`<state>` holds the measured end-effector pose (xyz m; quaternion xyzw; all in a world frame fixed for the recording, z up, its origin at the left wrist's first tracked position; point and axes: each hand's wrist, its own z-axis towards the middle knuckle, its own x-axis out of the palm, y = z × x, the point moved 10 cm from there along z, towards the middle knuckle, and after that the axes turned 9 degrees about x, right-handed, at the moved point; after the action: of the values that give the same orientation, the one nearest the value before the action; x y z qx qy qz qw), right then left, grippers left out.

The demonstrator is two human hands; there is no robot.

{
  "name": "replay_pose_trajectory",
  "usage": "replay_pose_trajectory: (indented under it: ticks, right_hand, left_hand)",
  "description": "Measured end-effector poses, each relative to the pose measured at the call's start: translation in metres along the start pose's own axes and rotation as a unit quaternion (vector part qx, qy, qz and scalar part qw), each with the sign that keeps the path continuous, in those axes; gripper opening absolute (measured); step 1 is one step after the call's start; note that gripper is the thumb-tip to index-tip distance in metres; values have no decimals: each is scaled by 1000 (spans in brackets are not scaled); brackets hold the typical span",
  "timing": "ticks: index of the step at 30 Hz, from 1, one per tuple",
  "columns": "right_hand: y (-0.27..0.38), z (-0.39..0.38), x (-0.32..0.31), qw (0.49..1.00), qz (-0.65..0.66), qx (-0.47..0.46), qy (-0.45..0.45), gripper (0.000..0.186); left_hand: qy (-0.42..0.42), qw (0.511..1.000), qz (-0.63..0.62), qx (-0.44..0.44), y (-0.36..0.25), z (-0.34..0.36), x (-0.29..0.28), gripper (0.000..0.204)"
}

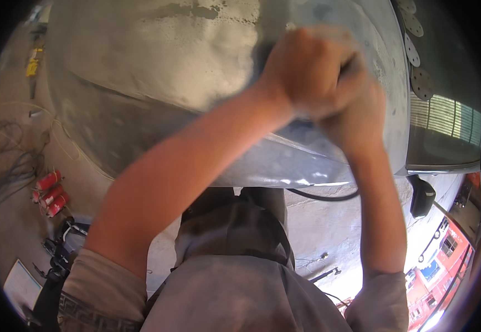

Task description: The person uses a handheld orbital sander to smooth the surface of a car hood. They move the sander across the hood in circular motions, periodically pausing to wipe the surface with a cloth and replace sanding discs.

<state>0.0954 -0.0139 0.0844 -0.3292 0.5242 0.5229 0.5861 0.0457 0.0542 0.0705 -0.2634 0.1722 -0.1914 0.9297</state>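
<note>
My left hand (312, 69) and my right hand (354, 116) are bunched together over a grey, patchy sanded car panel (157, 50), both blurred by movement. Their fingers are closed around a dark tool (348, 69), mostly hidden beneath and between them, which I cannot make out clearly. My left hand sits higher, over the top of it, and my right hand is just below and to the right. A black hose (320, 196) curves under the panel's lower edge near my right forearm.
Perforated sanding discs (421, 83) lie along the dark windscreen (445, 146) at right, above a black side mirror (421, 196). On the floor at left are red cylinders (51, 193), coiled cables (10, 160) and a yellow object (33, 65). Wheeled black equipment (63, 243) stands low left.
</note>
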Motion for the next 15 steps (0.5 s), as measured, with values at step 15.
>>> replay_pose_trajectory:
  ticks: [15]
  right_hand:
    - [-38,10,11,997,-34,55,42,26]
  left_hand:
    - [45,996,18,-73,27,10,38,31]
